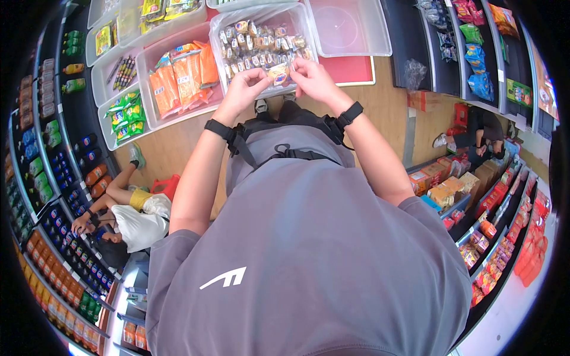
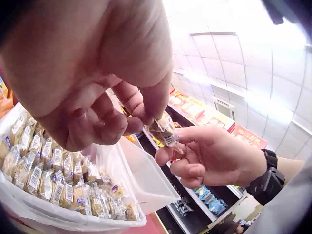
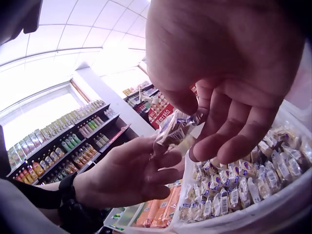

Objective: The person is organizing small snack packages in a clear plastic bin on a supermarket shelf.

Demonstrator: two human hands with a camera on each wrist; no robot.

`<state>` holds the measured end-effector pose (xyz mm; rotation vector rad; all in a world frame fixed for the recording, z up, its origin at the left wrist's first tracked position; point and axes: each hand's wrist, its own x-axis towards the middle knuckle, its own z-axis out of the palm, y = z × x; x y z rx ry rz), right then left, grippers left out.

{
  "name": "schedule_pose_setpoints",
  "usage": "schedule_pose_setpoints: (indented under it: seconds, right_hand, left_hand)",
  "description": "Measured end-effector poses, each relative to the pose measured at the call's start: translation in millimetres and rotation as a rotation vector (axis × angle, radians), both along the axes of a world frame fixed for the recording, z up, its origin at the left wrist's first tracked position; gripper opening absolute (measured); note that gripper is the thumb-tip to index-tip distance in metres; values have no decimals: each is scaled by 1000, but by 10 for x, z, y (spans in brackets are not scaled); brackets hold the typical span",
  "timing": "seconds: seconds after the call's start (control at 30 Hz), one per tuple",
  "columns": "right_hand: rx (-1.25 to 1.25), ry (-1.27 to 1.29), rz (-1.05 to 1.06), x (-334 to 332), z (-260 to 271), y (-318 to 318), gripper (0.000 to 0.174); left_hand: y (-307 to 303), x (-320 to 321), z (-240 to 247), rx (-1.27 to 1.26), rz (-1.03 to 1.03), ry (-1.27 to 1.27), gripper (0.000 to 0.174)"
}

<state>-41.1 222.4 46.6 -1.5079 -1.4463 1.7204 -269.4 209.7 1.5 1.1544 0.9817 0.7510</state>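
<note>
While the left hand (image 1: 244, 90) and right hand (image 1: 316, 82) pinch a wrapped snack (image 1: 278, 75), similar packets (image 2: 57, 190) crowd a bin (image 2: 87, 219). Blurred, it may be cake.

My shirt (image 1: 320, 249) is grey with a white logo (image 1: 230, 275), my wristbands (image 1: 349, 115) are black, and the packet (image 2: 165, 135) I hold is tan with a black-and-white striped barcode and blue print.

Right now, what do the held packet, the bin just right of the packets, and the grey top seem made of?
Held packet: probably thin, glossy plastic film, given its crinkles and glints. Bin: likely smooth, translucent plastic, since pink shows through its base. Grey top: apparently matte fabric, draping in soft folds; fibre unclear.
</note>
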Motion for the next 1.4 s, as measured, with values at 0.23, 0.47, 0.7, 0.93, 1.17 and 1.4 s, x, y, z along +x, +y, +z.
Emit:
schedule_pose_setpoints:
  seconds: [0.23,0.47,0.7,0.93,1.17,1.4]
  right_hand:
    - [-4,-10,-33,-74,176,-75,21]
    - [28,127,-7,-29,352,-80,29]
    - [98,179,24,23,416,-4,28]
    - [300,-48,54,50,485,31,22]
    - [562,-116,-55,36,843,-10,9]
    - [814,-124,-4,27,1071,-96,9]
  left_hand:
    - [-18,6,168,-73,-27,-66,26]
    - [27,-49,351,43,-21,-72,29]
    - [52,-43,693,51,46,-94,23]
    - [74,-128,716,274,51,270,12]
    - [83,-85,1188,558,101,344,6]
    - [61,-126,1369,710,106,394,11]
